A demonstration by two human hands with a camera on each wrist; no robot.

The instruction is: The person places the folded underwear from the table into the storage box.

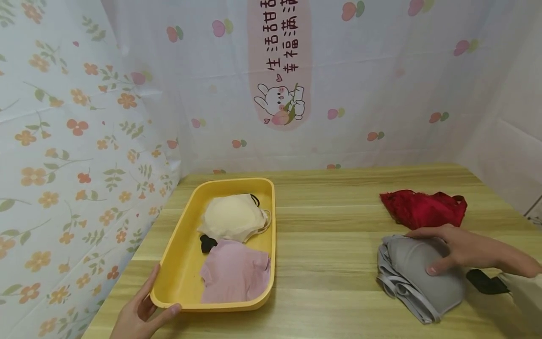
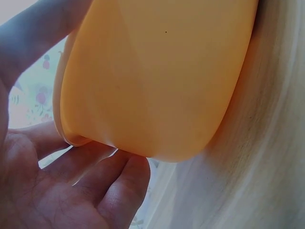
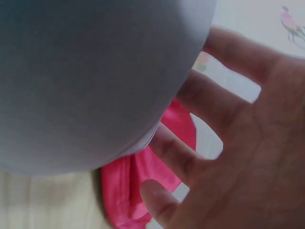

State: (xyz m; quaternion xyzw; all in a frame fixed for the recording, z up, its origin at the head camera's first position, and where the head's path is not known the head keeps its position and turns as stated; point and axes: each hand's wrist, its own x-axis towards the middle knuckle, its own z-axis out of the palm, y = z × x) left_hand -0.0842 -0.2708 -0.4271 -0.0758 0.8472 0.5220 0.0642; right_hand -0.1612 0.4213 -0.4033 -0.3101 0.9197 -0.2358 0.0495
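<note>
At the front left corner of a yellow plastic basin (image 1: 169, 273), my left hand (image 1: 137, 308) grips the rim, thumb on the near edge. The left wrist view shows its fingers against the outside of the basin wall (image 2: 157, 81). A cream bra (image 1: 233, 217) and a pink bra (image 1: 237, 270) lie inside, with a small black piece (image 1: 207, 243) at their left. On the right, my right hand (image 1: 470, 249) holds a folded grey bra (image 1: 417, 268) by its cup, thumb on the near side. In the right wrist view, fingers reach behind the grey cup (image 3: 95, 86).
A red bra (image 1: 425, 208) lies on the wooden table (image 1: 326, 263) just behind the grey one. Another small black piece (image 1: 487, 282) is under the right wrist. Patterned cloth (image 1: 203, 94) hangs along the back and left side.
</note>
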